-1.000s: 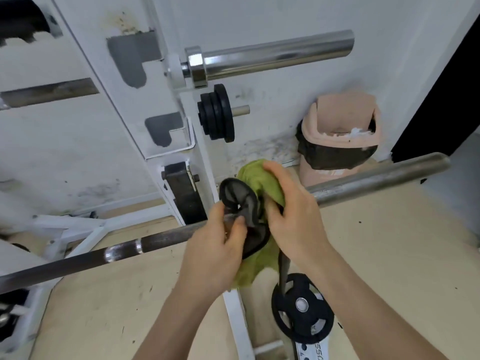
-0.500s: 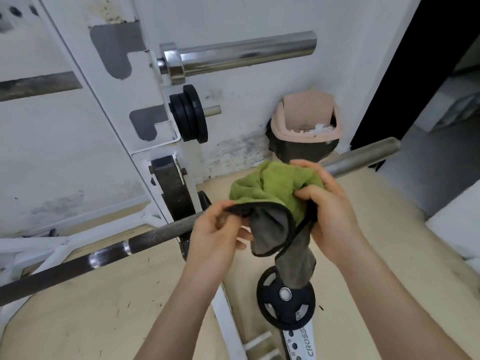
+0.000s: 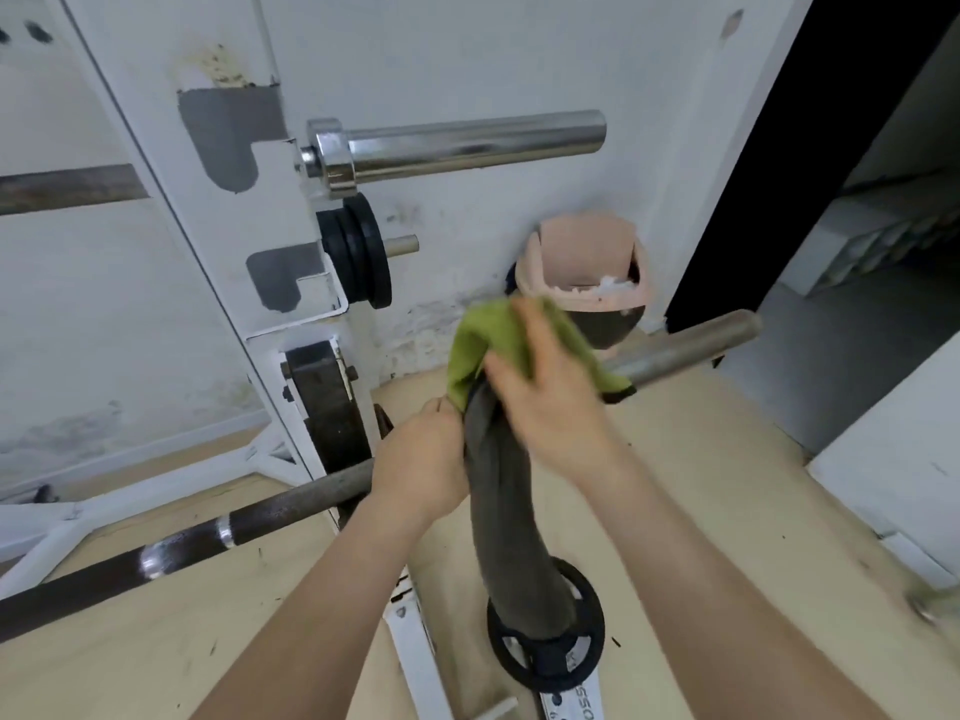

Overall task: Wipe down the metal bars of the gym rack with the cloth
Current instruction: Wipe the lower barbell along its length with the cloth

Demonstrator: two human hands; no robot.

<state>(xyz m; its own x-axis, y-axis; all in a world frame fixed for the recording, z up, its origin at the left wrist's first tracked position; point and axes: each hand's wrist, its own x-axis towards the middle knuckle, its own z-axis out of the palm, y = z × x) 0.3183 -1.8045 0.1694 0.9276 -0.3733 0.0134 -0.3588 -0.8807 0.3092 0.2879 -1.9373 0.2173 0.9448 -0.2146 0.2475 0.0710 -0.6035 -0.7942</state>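
Observation:
A dull grey barbell (image 3: 291,498) runs from lower left to upper right across the white rack (image 3: 291,324). Over its sleeve hangs a cloth (image 3: 483,340), green on top with a long grey side drooping down. My right hand (image 3: 550,402) lies flat on the green part with fingers spread, pressing it onto the bar. My left hand (image 3: 426,459) pinches the cloth's edge beside the bar. The bare end of the sleeve (image 3: 696,345) sticks out to the right. A shiny chrome bar (image 3: 467,145) sits higher on the rack.
Small black plates (image 3: 358,252) hang on a peg of the rack. A pink bin (image 3: 587,267) with a dark liner stands against the wall behind the bar. A black weight plate (image 3: 545,652) lies on the wooden floor below. A dark doorway (image 3: 779,163) opens at right.
My right hand has opened and slid up over the green cloth toward the bar's end. The grey side now hangs longer. My left hand keeps its pinch on the edge.

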